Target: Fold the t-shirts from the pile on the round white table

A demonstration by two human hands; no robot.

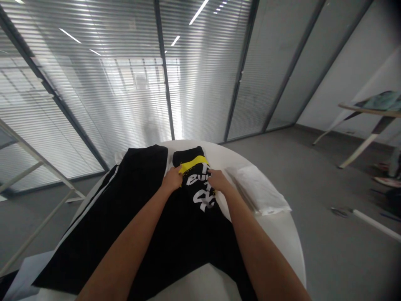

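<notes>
Both hands, left (171,179) and right (218,179), grip closed on printed black shirt (197,184), twelve o'clock on white tabletop (282,234); folded white cloth (261,190) at two.

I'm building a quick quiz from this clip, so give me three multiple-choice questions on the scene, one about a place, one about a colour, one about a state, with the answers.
1. Where does the folded white cloth lie?
A. On the round table, to the right of the right hand
B. On the floor
C. On top of the black garment

2. What colour is the band on the black printed shirt next to the left hand?
A. Red
B. Yellow
C. Green

3. How are the hands placed?
A. Both raised in the air
B. One hangs off the table
C. Both rest on the printed shirt

Answers: 1 A, the cloth sits on the tabletop right of that hand. 2 B, the band is bright yellow. 3 C, both hands press on the shirt.
</notes>
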